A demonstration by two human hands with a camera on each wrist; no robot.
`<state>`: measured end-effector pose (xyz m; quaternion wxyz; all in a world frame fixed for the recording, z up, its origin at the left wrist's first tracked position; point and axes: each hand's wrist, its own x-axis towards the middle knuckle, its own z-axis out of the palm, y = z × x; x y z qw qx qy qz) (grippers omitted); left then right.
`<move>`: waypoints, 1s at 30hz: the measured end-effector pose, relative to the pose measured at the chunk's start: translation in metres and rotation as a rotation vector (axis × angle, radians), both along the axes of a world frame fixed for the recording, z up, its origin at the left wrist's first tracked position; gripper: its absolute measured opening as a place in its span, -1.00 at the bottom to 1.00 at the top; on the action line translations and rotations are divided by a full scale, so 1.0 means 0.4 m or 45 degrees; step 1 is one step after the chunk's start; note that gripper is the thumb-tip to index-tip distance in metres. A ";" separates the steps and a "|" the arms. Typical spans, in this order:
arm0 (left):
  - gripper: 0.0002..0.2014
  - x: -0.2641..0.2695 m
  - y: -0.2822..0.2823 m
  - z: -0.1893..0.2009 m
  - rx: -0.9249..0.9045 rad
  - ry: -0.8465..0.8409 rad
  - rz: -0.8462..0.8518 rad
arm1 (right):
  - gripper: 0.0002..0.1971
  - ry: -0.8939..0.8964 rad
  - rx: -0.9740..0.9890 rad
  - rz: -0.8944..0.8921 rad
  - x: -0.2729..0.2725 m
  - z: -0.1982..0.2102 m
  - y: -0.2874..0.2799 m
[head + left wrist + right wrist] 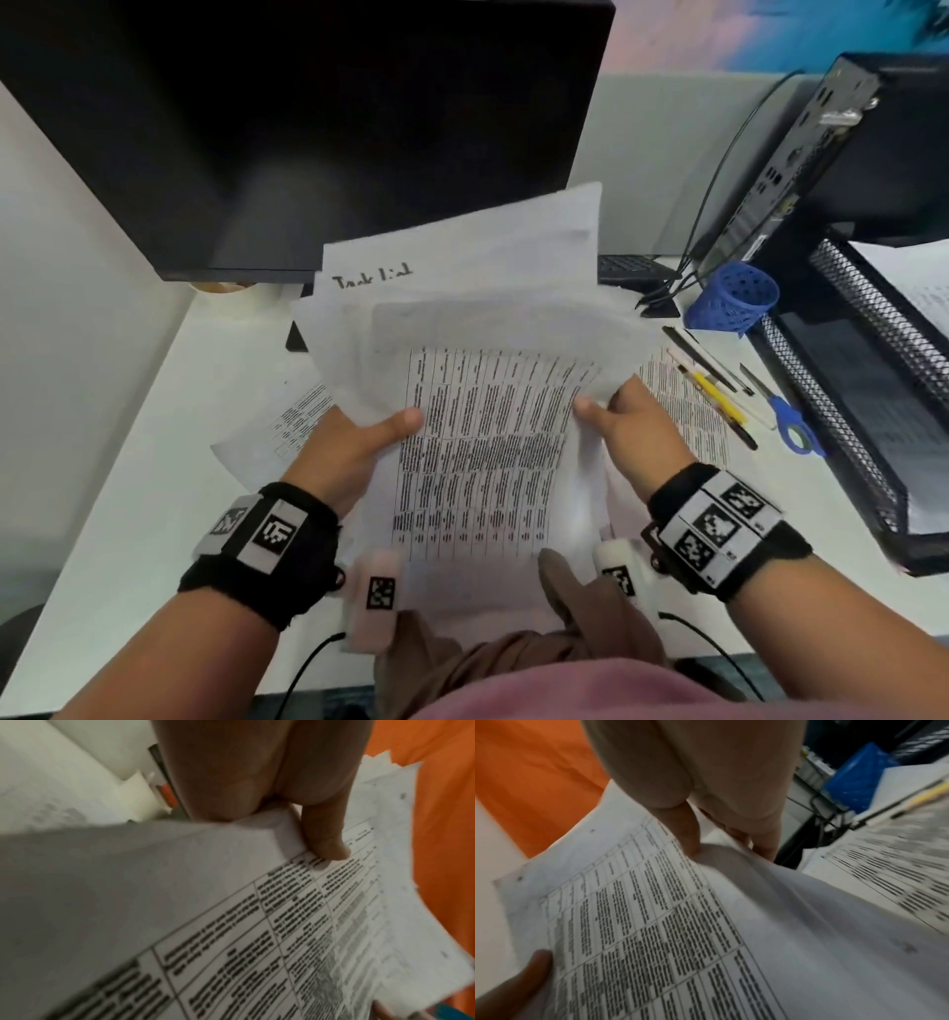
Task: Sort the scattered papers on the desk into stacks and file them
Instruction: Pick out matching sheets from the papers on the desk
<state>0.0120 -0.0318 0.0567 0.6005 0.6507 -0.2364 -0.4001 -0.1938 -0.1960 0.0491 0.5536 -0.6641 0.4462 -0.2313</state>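
I hold a loose bundle of white papers point(477, 360) above the desk in front of the monitor. The front sheet point(482, 452) carries a printed table; a sheet behind it shows handwriting at its top. My left hand point(354, 447) grips the bundle's left edge, thumb on the printed face point(326, 841). My right hand point(631, 426) grips the right edge, thumb on top and fingers behind point(687, 833). More printed sheets lie flat on the desk at the left point(277, 431) and at the right point(688, 406).
A black monitor point(318, 128) stands at the back. To the right are a black mesh paper tray point(873, 390) holding paper, a computer case point(821, 144), a blue mesh cup point(734, 298), pens point(719, 395) and blue-handled scissors point(785, 416). The white desk point(133, 462) lies beneath.
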 end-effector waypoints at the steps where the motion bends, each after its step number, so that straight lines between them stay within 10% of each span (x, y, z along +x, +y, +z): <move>1: -0.12 -0.002 -0.002 0.025 -0.017 -0.015 -0.015 | -0.65 -0.002 -0.074 -0.024 0.000 0.023 0.000; 7: -0.64 -0.037 -0.024 0.161 -0.232 -0.337 0.049 | -0.59 -0.328 -0.565 -0.088 0.003 0.173 0.033; 16: -0.43 -0.047 -0.005 0.160 -0.110 -0.424 -0.034 | -0.34 -0.546 -0.379 -0.008 -0.029 0.191 0.060; 27: -0.27 -0.017 -0.008 0.150 -0.031 -0.263 -0.244 | -0.98 -0.453 -0.636 -0.138 0.029 0.300 0.023; 30: -0.46 -0.020 -0.012 0.140 -0.058 -0.241 -0.154 | -0.87 -0.527 -0.532 -0.206 0.042 0.297 0.021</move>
